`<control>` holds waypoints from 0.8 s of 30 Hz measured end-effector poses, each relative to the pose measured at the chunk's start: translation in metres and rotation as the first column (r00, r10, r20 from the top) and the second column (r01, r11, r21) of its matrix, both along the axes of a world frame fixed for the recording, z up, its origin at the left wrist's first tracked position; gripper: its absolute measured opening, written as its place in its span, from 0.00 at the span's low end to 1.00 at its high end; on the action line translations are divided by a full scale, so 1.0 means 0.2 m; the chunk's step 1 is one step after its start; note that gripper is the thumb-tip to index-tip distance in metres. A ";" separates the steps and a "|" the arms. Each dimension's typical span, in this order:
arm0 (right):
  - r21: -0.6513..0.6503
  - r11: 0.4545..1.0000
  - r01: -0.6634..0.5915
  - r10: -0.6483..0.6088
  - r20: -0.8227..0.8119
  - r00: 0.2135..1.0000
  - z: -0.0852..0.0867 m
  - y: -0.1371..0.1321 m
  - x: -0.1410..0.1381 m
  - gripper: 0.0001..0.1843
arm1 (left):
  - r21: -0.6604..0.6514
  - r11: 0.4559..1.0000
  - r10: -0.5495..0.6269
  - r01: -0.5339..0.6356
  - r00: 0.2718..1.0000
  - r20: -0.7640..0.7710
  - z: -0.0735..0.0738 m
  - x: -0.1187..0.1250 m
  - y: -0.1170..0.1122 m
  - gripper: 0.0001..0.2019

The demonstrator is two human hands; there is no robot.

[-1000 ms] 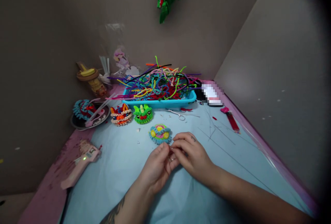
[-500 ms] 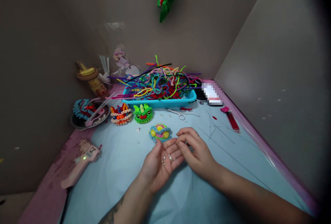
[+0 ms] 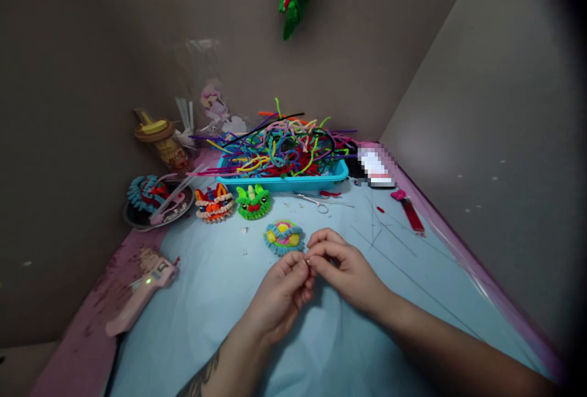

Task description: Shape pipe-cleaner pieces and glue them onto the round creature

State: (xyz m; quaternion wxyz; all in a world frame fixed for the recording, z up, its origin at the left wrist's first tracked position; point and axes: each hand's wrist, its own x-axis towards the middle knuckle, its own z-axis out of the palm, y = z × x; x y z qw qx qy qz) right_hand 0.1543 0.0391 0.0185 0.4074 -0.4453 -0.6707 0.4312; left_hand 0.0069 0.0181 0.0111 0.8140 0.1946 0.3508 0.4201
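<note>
My left hand (image 3: 280, 296) and my right hand (image 3: 345, 268) meet fingertip to fingertip over the light blue mat (image 3: 220, 299). Both are closed in a pinch around something tiny that I cannot make out. Just beyond the fingertips lies a round blue, pink and yellow pipe-cleaner piece (image 3: 284, 236). Further back stand a green pipe-cleaner creature (image 3: 252, 201) and an orange one (image 3: 213, 203).
A blue tray (image 3: 284, 181) heaped with coloured pipe cleaners sits at the back. Small scissors (image 3: 315, 201) lie in front of it. A pink glue gun (image 3: 141, 290) lies at the left, a dark dish (image 3: 156, 208) with another figure behind it, and a red tool (image 3: 409, 210) at the right.
Half a second ago my left hand lay open, palm up, with my right fingers over it. Now the left fingers have closed and both hands pinch together again.
</note>
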 end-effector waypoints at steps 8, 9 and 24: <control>0.087 0.996 0.011 -0.012 0.018 1.000 -0.01 -0.01 0.00 0.10 | 0.043 0.998 0.040 -0.036 0.996 -0.083 -0.03 0.01 0.01 0.13; 0.080 0.997 0.023 -0.024 0.011 1.000 -0.01 0.00 0.00 0.11 | 0.051 0.997 0.054 -0.049 0.994 -0.098 -0.03 0.01 0.01 0.13; 0.665 0.747 -0.009 -0.160 0.193 0.968 0.00 -0.05 0.02 0.15 | -0.080 0.989 0.126 -0.124 0.992 0.027 0.00 0.02 0.01 0.16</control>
